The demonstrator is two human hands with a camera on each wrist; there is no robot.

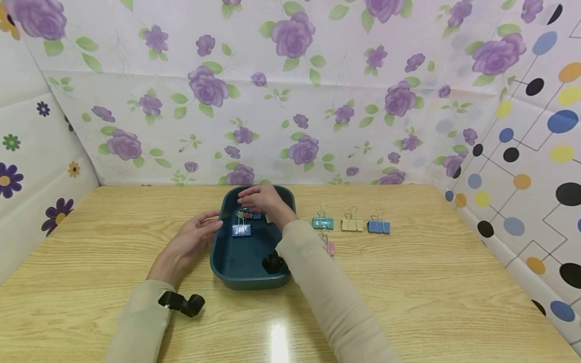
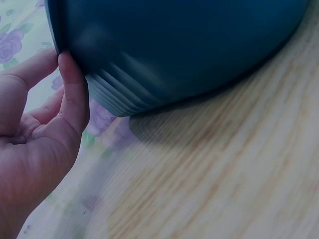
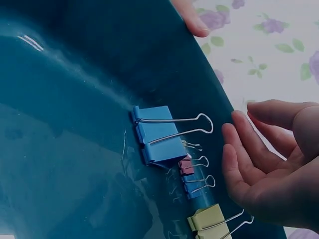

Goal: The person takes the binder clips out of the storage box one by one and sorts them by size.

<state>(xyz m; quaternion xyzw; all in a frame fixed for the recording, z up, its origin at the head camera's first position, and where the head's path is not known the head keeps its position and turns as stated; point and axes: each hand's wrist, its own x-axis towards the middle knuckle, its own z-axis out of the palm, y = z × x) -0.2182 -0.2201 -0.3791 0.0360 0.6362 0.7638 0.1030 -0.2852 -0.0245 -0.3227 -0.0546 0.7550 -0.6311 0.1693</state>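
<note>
My left hand [image 1: 192,239] is at the left side of a dark teal plastic bin [image 1: 251,283], pinching its rim between thumb and finger in the left wrist view. Over the bin's far end hovers my right hand [image 1: 260,197], fingers loosely bent with nothing between them. Beside its fingertips in the right wrist view, binder clips lie in a row along the inner wall: a large blue binder clip [image 3: 162,134], a small red binder clip [image 3: 186,166], a small blue binder clip [image 3: 191,186] and a yellow binder clip [image 3: 210,221].
Right of the bin, a teal binder clip [image 1: 323,223], a yellow binder clip [image 1: 352,225] and a blue binder clip [image 1: 379,227] stand in a row on the wooden table [image 1: 431,282]. A pink binder clip [image 1: 331,248] is partly hidden by my right sleeve. Flowered cloth [image 1: 272,116] hangs behind.
</note>
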